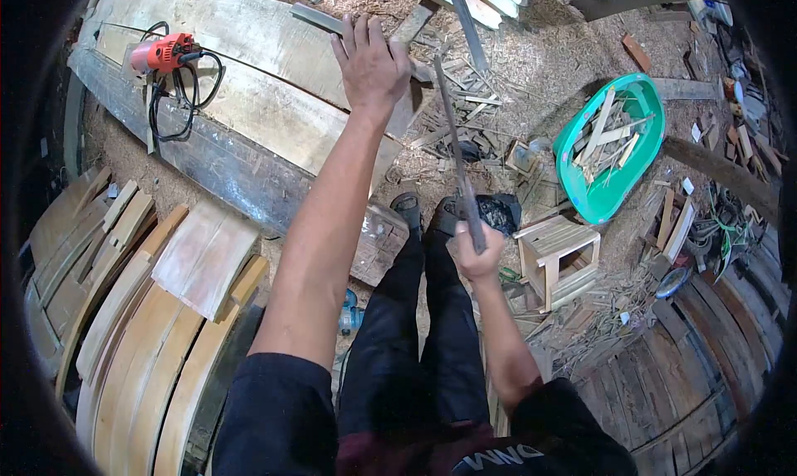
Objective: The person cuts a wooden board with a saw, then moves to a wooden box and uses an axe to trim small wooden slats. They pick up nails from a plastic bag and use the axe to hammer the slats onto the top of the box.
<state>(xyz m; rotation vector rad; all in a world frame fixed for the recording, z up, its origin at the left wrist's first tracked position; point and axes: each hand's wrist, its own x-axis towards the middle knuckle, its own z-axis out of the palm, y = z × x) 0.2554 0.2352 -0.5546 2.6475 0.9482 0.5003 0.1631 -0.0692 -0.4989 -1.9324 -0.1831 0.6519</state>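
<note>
My left hand (374, 73) lies over a narrow strip of wood (315, 18), its fingers stretched out and a little apart. The strip passes beneath the fingers, and its middle is hidden. Under it is a wide pale plank (274, 102) with a dark gap along it. My right hand (479, 256) is wrapped round the handle of a long, narrow machete-like blade (452, 127). The blade points away from me, its tip to the right of my left hand and apart from it.
A red power tool (166, 53) with a coiled black cord rests on the planks. A green tub (571, 173) holds wood scraps. Beside my feet stands a small wooden stool (560, 256). Curved boards (133, 343) are stacked at left; shavings and offcuts litter the ground.
</note>
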